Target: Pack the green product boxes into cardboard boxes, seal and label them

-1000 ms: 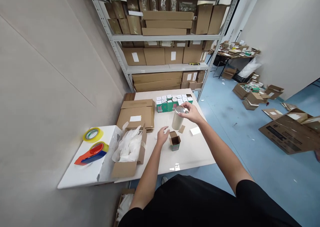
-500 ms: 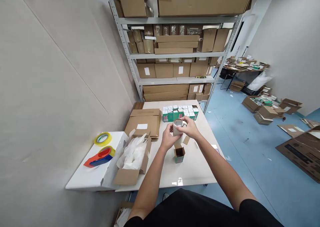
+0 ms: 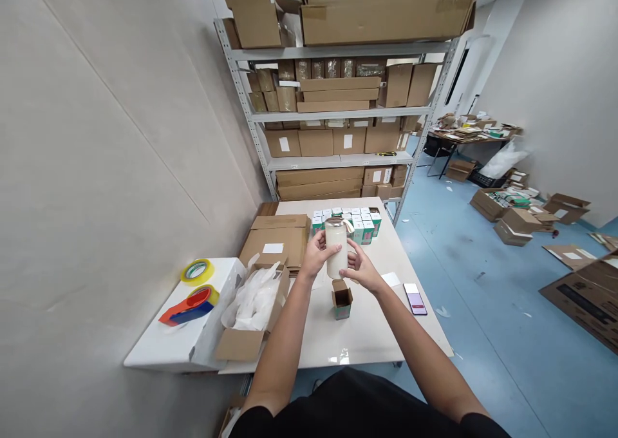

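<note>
Over the table I hold up a whitish cylindrical bottle (image 3: 337,257) with a silvery lid and a pale strap at its upper right. My left hand (image 3: 318,252) grips its left side, thumb across the front. On the lower right, my right hand (image 3: 361,267) is closed against it with thumb and fingers. An opened small green-and-brown carton (image 3: 342,303) stands upright just below the bottle, flaps up; its inside looks dark. Behind my hands, several small white-and-green boxes (image 3: 367,227) stand in rows.
Flattened cardboard (image 3: 273,232) lies stacked at the table's left. Nearer is an open carton (image 3: 241,343) of white plastic bags. A tape dispenser (image 3: 189,306) and a tape roll (image 3: 197,271) rest on a white box. A phone (image 3: 414,298) lies near the right edge. Metal shelving (image 3: 338,162) stands behind.
The bottle has been raised and tilted so that its side faces me. My right hand has shifted from the top down to its lower right side. The phone now shows fully.
</note>
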`<control>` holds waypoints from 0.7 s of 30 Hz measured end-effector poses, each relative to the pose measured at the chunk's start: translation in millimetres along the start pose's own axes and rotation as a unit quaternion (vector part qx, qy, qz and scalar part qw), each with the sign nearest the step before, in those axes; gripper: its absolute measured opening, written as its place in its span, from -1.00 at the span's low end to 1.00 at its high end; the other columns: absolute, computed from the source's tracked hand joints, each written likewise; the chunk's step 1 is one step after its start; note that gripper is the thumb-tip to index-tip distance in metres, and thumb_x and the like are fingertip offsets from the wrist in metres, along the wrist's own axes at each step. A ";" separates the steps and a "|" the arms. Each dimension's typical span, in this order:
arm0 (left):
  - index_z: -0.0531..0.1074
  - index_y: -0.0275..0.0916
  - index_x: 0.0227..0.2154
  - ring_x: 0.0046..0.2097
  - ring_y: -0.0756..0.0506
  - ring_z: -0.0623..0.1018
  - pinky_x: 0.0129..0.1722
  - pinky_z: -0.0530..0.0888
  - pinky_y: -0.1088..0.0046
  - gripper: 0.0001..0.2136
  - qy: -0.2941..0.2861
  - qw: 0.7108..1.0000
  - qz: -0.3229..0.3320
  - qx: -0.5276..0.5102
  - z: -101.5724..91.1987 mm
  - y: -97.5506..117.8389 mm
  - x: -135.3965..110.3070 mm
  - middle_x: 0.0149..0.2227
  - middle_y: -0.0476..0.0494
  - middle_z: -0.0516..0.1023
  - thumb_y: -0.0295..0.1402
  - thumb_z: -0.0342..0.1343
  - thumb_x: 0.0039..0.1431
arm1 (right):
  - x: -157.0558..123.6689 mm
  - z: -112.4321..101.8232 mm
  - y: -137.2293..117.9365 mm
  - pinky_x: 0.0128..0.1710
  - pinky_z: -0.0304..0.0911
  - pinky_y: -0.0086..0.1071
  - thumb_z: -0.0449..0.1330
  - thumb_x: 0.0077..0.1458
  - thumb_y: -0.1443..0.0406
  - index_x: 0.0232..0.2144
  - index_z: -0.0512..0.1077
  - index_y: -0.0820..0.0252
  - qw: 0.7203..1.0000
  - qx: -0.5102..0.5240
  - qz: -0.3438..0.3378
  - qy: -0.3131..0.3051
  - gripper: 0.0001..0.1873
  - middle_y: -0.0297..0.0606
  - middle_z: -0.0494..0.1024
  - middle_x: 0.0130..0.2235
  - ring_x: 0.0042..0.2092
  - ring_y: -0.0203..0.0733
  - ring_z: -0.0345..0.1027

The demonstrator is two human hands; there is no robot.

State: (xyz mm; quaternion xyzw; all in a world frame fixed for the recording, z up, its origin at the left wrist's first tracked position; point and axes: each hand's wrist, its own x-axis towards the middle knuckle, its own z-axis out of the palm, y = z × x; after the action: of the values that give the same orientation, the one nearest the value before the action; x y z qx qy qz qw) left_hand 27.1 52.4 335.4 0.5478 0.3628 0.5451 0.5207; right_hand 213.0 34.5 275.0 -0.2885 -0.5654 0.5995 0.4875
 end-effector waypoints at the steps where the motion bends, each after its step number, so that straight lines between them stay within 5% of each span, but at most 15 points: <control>1: 0.47 -0.24 0.13 0.14 -0.31 0.59 0.14 0.51 0.15 -0.34 -0.006 1.000 -0.004 -0.006 2.9 0.9 0.7 0.09 -0.33 0.61 -0.09 0.50 0.00 | -0.9 1.7 0.4 0.10 0.43 -0.01 0.56 -0.12 0.12 0.46 0.05 -0.11 1.000 0.001 -0.003 0.013 0.20 -0.19 0.62 0.00 0.01 0.01 0.56; 6: 0.08 -0.03 0.48 0.19 -0.28 0.55 0.12 0.53 0.19 0.05 0.024 0.999 0.010 0.020 12.5 3.4 7.3 0.29 -0.33 0.42 -0.13 0.53 -0.03 | -2.5 0.6 -3.1 -0.05 0.49 -0.11 0.54 -0.11 0.13 0.45 0.08 -0.13 0.995 -0.049 -0.009 0.091 0.16 -0.24 0.56 -0.08 -0.05 -0.03 0.50; 9: -0.15 0.07 0.54 0.12 -0.24 0.58 0.06 0.56 0.21 0.22 0.042 0.998 0.015 0.043 14.4 4.6 10.8 0.20 -0.28 0.46 -0.16 0.56 -0.06 | -3.9 -3.3 -1.5 -0.07 0.49 -0.13 0.59 -0.21 0.14 0.45 0.07 -0.14 0.989 -0.092 -0.014 0.119 0.26 -0.28 0.51 -0.09 -0.13 -0.09 0.47; 16: -0.27 0.05 0.55 0.12 -0.23 0.60 0.12 0.55 0.19 0.20 0.046 0.999 0.017 -0.017 17.3 -0.1 14.2 0.12 -0.25 0.55 -0.16 0.50 0.05 | -4.4 -4.5 -7.4 0.08 0.44 -0.05 0.51 -0.04 0.07 0.51 -0.14 -0.18 1.000 -0.012 -0.005 0.019 0.27 -0.23 0.55 0.01 0.03 -0.01 0.52; 21: -0.28 0.08 0.55 0.27 -0.25 0.50 0.20 0.50 0.20 0.25 0.040 0.999 0.016 0.024 20.4 0.9 15.9 0.30 -0.26 0.46 -0.20 0.54 0.00 | -3.4 -1.3 -12.0 0.12 0.41 0.01 0.61 -0.23 0.15 0.52 -0.12 -0.17 0.993 -0.060 -0.018 0.096 0.43 -0.23 0.54 0.00 0.00 0.03 0.52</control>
State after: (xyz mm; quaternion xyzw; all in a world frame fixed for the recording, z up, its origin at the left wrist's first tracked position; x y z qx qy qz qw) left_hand 49.1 64.0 342.6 0.5434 0.3872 0.5665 0.4836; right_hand 218.4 30.6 285.6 -0.3636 -0.5555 0.5254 0.5321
